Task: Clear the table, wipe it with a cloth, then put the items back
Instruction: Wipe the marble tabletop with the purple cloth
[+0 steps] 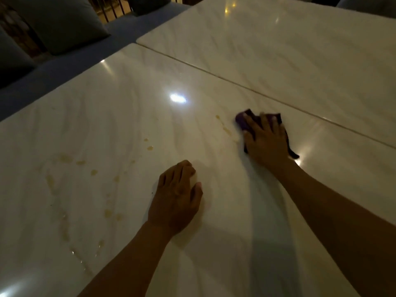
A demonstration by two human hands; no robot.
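Observation:
A glossy white marble table fills the view. My right hand lies flat with straight fingers on a purple cloth, pressing it to the tabletop right of centre. My left hand rests on the table nearer to me, fingers loosely bent, holding nothing. Yellowish liquid stains are scattered over the left half of the table, and a thin streak of stain runs just left of the cloth.
A second white table butts against this one along a diagonal seam. A blue-grey sofa with cushions runs along the far left edge. Bright lamp reflections glare on the tabletop.

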